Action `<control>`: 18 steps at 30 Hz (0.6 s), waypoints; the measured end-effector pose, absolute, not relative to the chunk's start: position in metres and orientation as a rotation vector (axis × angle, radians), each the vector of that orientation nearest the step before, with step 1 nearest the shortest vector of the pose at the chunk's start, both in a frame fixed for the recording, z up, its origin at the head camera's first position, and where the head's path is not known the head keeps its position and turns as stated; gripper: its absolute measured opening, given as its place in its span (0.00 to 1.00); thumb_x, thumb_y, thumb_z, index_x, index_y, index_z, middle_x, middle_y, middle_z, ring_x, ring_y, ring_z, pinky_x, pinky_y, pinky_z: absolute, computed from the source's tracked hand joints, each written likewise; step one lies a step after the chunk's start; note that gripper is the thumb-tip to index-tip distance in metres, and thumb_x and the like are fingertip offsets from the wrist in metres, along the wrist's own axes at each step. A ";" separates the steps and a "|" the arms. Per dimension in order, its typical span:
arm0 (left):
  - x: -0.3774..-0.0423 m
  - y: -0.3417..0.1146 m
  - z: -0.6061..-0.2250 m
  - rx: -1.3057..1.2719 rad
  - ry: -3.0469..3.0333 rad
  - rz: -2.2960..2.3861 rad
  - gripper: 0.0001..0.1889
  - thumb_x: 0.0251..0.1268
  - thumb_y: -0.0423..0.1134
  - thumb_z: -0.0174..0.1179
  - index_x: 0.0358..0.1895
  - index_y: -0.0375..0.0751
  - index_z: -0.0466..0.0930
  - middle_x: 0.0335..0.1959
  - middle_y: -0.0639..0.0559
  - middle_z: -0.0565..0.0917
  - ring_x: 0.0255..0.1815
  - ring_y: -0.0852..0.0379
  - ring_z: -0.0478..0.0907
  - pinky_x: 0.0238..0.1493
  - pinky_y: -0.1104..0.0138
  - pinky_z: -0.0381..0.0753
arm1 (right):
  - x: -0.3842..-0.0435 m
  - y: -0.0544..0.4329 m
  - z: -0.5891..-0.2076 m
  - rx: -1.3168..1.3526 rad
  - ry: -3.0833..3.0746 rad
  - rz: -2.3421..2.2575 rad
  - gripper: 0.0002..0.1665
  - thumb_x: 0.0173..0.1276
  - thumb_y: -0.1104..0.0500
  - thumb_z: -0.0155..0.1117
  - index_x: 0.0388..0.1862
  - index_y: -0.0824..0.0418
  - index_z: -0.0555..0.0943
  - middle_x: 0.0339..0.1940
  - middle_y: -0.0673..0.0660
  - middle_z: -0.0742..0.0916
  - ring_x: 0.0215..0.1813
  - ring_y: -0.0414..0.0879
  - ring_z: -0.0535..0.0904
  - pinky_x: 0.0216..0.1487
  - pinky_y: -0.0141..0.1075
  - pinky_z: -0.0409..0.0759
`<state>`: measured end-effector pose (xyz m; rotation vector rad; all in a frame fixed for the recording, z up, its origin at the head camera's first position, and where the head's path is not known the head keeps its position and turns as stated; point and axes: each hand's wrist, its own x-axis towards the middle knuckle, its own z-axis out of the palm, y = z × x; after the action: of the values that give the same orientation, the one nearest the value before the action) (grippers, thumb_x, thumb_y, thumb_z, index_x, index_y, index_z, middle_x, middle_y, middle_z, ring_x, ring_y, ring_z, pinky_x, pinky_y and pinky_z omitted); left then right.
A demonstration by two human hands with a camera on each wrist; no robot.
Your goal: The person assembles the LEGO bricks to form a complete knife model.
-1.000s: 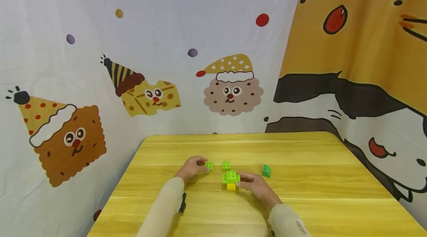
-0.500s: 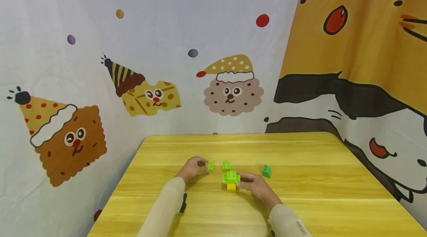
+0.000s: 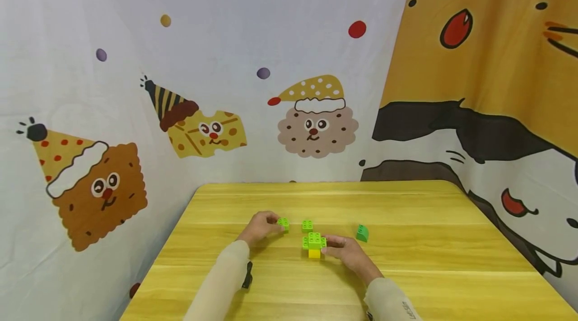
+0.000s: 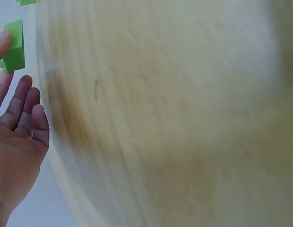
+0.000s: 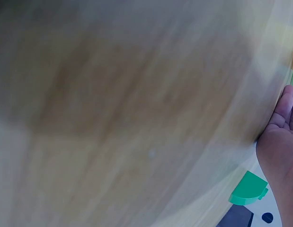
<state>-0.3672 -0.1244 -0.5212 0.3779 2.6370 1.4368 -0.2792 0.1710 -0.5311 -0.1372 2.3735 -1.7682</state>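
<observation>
In the head view, the left hand (image 3: 260, 226) is pinching a lime brick (image 3: 283, 224) between thumb and index finger, that brick lying at ten o'clock from the stacked build (image 3: 314, 242). In the left wrist view, the three other fingers are curling loosely, apart from the brick.

The right hand (image 3: 346, 252) is reaching in from between three and four o'clock and holding the build's side brick (image 3: 323, 243) between thumb and fingers; in the right wrist view its fingertips are running out of frame.

The build is standing upright on the table (image 3: 280, 286), a yellow brick (image 3: 314, 254) showing at its six o'clock, lime bricks spreading over it. A loose lime brick (image 3: 307, 225) is sitting near it at eleven o'clock, studs facing up, between the pinched one and the build. A darker green curved brick (image 3: 362, 232) is lying close to three o'clock, apart from the right hand. Behind the table, a printed cloth (image 3: 217, 35) is hanging, a round cartoon biscuit (image 3: 318, 133) smiling at twelve o'clock.
</observation>
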 end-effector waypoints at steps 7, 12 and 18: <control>-0.364 -0.125 -0.514 0.354 2.616 1.493 0.19 0.62 0.45 0.70 0.52 0.41 0.82 0.49 0.48 0.80 0.52 0.49 0.75 0.54 0.52 0.75 | -0.279 0.171 -0.531 -0.130 2.367 -1.772 0.35 0.64 0.51 0.73 0.66 0.65 0.77 0.63 0.63 0.80 0.63 0.59 0.75 0.62 0.55 0.71; -0.363 -0.123 -0.509 0.361 2.605 1.521 0.20 0.62 0.47 0.70 0.53 0.41 0.81 0.49 0.49 0.81 0.53 0.49 0.76 0.55 0.51 0.75 | -0.280 0.170 -0.532 -0.113 2.371 -1.772 0.35 0.63 0.51 0.73 0.65 0.65 0.77 0.62 0.63 0.81 0.63 0.59 0.75 0.61 0.55 0.72; -0.361 -0.118 -0.502 0.401 2.585 1.537 0.16 0.63 0.47 0.70 0.49 0.44 0.83 0.45 0.52 0.82 0.50 0.52 0.78 0.51 0.54 0.77 | -0.279 0.171 -0.531 -0.125 2.355 -1.784 0.35 0.64 0.51 0.73 0.66 0.65 0.77 0.62 0.64 0.81 0.62 0.59 0.75 0.61 0.55 0.72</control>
<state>-0.3607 -0.1181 -0.5016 0.4009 2.5849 1.5366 -0.2792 0.1710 -0.5311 -0.1247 2.3546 -1.7835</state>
